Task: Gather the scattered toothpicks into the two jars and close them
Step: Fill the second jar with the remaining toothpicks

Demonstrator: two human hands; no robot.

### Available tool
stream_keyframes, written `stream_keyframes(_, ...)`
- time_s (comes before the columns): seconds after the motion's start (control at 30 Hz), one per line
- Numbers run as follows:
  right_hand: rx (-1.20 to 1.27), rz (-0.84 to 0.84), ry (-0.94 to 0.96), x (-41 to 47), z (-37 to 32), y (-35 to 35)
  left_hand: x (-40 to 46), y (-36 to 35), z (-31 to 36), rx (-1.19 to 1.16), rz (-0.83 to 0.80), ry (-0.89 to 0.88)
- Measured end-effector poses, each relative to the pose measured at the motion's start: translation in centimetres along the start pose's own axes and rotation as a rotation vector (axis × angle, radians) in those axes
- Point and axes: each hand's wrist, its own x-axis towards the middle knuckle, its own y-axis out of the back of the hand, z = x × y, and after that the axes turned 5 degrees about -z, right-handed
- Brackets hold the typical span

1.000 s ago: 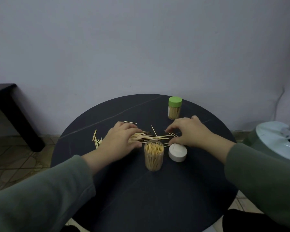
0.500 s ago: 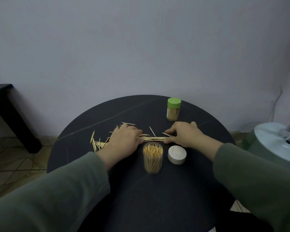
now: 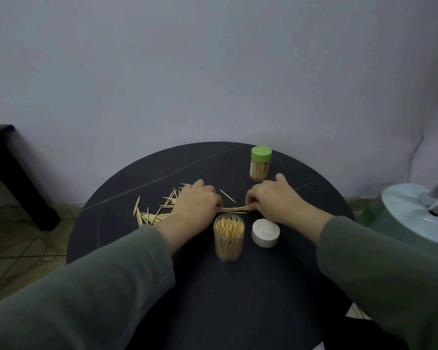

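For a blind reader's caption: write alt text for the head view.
Two hands, left hand and right hand, pinch a bundle of toothpicks between them on a round black table, behind an open jar and its white lid. A green-lidded jar stands farther back.

2 loose olive-green long sleeves (image 3: 91, 294), cuffs ending just above 2 bare wrists

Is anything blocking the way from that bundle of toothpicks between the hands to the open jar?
Nothing visible does. The bundle lies just behind the open jar, pinched by the left hand and right hand. The white lid sits beside the jar, not on it.
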Motion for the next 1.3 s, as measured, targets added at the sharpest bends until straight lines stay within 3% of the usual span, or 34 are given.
stream_keyframes(0.47, -0.137, -0.007, 0.074, 0.1, 0.2, -0.2, 0.0, -0.1, 0.0, 0.028, 0.003, -0.084)
stream_keyframes(0.87, -0.146, 0.034, 0.089, -0.7, 0.4, 0.1, -0.2, -0.3, 0.2, -0.078, 0.104, -0.028)
stream_keyframes(1.07, 0.140, 0.113, -0.010, -1.6, 0.1, 0.9, -0.4, 0.0, 0.0, -0.257, 0.192, 0.071)
stream_keyframes(1.3, 0.747, 0.204, -0.034, -2.9, -1.7, 2.3, -1.9, 1.9, 0.1, -0.911, 0.328, 0.174)
